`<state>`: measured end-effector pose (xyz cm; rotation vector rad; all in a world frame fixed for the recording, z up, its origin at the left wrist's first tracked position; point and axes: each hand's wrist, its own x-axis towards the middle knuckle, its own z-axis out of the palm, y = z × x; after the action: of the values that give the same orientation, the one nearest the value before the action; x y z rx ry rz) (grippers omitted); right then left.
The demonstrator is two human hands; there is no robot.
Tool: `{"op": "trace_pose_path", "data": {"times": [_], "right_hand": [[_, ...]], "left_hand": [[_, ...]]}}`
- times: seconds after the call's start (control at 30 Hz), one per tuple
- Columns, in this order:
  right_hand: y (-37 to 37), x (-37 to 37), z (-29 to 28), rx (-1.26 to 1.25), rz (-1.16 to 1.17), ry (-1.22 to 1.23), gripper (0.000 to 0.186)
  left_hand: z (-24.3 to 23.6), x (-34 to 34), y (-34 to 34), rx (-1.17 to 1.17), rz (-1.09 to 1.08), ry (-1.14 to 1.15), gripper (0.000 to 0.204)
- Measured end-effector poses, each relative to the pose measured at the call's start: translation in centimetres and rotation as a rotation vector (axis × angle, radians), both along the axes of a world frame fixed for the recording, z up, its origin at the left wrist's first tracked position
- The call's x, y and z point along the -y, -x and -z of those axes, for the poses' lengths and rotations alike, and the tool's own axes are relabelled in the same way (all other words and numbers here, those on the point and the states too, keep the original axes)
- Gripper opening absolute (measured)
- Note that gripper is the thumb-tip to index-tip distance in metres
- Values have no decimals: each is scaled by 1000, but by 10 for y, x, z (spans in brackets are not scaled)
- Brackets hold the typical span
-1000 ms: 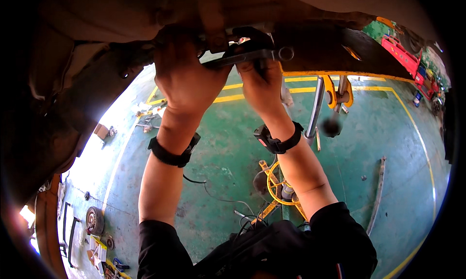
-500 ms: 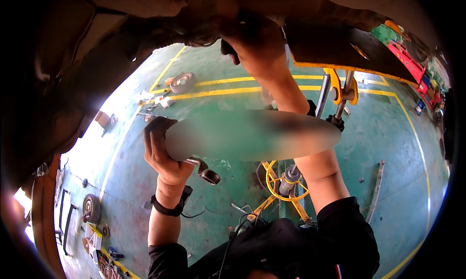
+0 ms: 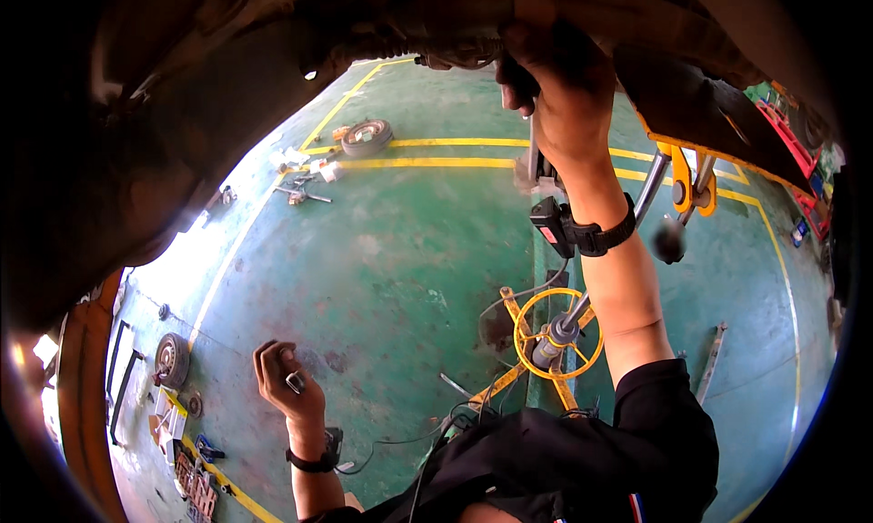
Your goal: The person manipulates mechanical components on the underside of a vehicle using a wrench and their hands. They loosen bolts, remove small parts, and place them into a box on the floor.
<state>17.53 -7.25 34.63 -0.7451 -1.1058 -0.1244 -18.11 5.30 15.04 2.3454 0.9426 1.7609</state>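
Left hand [image 3: 285, 389] clasps a metal tool [image 3: 295, 382]; right hand [image 3: 571, 100] is raised, dark underbody [image 3: 446, 15] around its grip, whose hold I cannot tell

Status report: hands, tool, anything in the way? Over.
Left hand low, closed on metal tool. Right hand high at underbody, grip unclear. Yellow stand below, clear of both hands.

Overhead: dark vehicle underside [image 3: 391, 18] bars the way up, close against the right hand [image 3: 577, 95].
Beyond the right hand: yellow-edged panel [image 3: 700, 114] blocks passage rightward, with a metal pole [image 3: 653, 188] below.
Between the arms: broad open air from the left hand [image 3: 291, 387] across to the right forearm [image 3: 620, 286].
Lower middle: yellow-ringed stand [image 3: 548, 348] and loose black cables [image 3: 462, 421] obstruct a low reach.
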Motion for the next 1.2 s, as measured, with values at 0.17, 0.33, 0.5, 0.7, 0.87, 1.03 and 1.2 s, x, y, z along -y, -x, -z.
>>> {"op": "trace_pose_path", "data": {"times": [0.17, 0.33, 0.5, 0.7, 0.87, 1.03, 1.2], "right_hand": [[0, 0, 3, -14, 64, -114, 19], [5, -13, -1, -46, 31, -171, 24], [-10, -7, 8, 295, 393, -137, 20], [6, -10, 5, -93, 5, -178, 15], [-8, 0, 16, -53, 75, -69, 14], [4, 8, 23, -11, 314, -141, 17], [-2, 9, 20, 193, 661, -101, 13]], "left_hand": [[0, 17, -8, 3, 91, 5, 17], [31, 9, 3, 96, 129, 146, 16], [11, 19, -31, 38, 197, 178, 12], [57, 14, 14, 166, 115, 284, 23], [80, 2, 25, 258, 123, 569, 32], [86, -7, 7, 184, 237, 559, 31], [67, 1, -29, 141, 409, 444, 30]]}}
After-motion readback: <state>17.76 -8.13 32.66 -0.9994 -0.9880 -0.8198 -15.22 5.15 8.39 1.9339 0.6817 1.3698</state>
